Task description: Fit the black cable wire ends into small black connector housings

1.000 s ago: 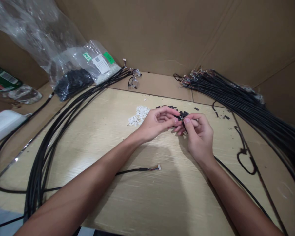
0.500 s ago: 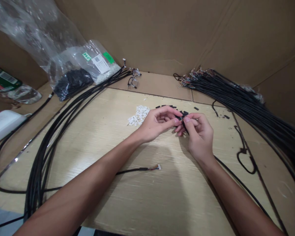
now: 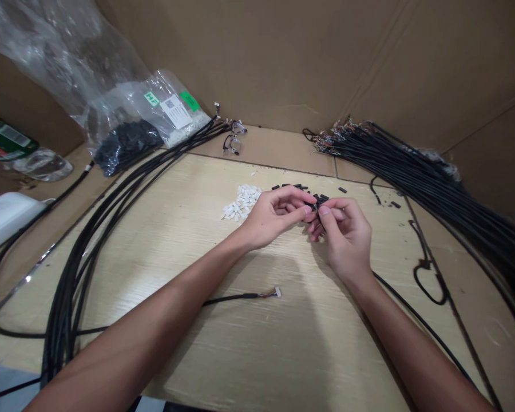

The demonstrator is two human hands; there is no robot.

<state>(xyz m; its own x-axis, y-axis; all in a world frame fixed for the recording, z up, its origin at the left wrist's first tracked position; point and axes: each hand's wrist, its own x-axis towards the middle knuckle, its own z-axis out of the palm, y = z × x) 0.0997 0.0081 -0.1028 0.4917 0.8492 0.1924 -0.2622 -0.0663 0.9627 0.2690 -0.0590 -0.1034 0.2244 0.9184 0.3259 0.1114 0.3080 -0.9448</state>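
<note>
Fingertip to fingertip, my two hands meet over the far middle of the table. My right hand [image 3: 349, 234] is closed in a pinch on the end of a black cable [image 3: 420, 324], which runs back beneath my right forearm. My left hand [image 3: 274, 216] pinches a small dark piece at that cable end, its shape mostly hidden by the fingers. Small black tube pieces [image 3: 342, 189] lie scattered just behind the hands. Left of them is a pile of white connector housings [image 3: 245, 200]. Nearer me rests another cable end with coloured wires and a white connector [image 3: 277, 292].
Black cables [image 3: 75, 252] curve along the left, and a thick cable bundle [image 3: 433, 177] with bare wire ends lies right. Behind are glasses [image 3: 232, 143] and plastic bags of black parts [image 3: 124, 143] and white parts [image 3: 184, 130]. A bottle [image 3: 43, 163] and white box [image 3: 11, 220] sit left.
My right fingers have shifted very slightly left toward my left fingertips, and the wires between them show less. Everything else stays in place.
</note>
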